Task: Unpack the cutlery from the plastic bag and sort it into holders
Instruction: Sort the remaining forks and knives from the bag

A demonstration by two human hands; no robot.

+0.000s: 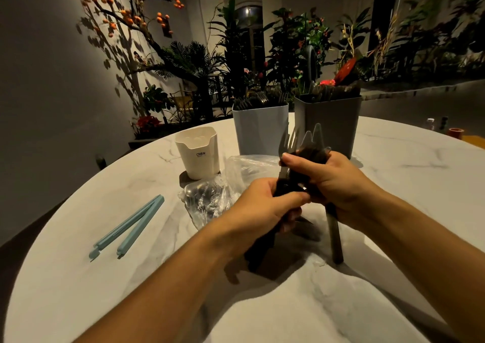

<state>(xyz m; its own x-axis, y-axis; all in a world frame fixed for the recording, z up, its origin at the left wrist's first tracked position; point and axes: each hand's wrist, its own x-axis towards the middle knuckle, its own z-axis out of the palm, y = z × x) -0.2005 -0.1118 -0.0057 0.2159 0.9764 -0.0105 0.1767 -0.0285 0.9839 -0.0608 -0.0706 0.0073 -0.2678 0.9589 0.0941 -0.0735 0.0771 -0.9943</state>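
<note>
**Steel bundle in hand, sorting part done**

Steel cutlery [301, 169] is bunched upright between both hands, above the table's [393, 174] middle, with fork tines and knife tips fanning out at the top and one handle reaching down toward the marble. Forks already stand in the pale blue holder [259, 127] and more pieces in the grey holder [328, 124] beside it; the cream holder [198, 152] looks unfilled, though its inside is hard to read. The bag [210, 198] lies crumpled just behind the hands and seems to keep a few spoons, so I judge the job roughly midway.

The left hand [265, 206] clenches round the lower handles. The right hand [333, 182] grasps the upper part, thumb across the front. A blue clip [131, 225] lies open, well left.
</note>
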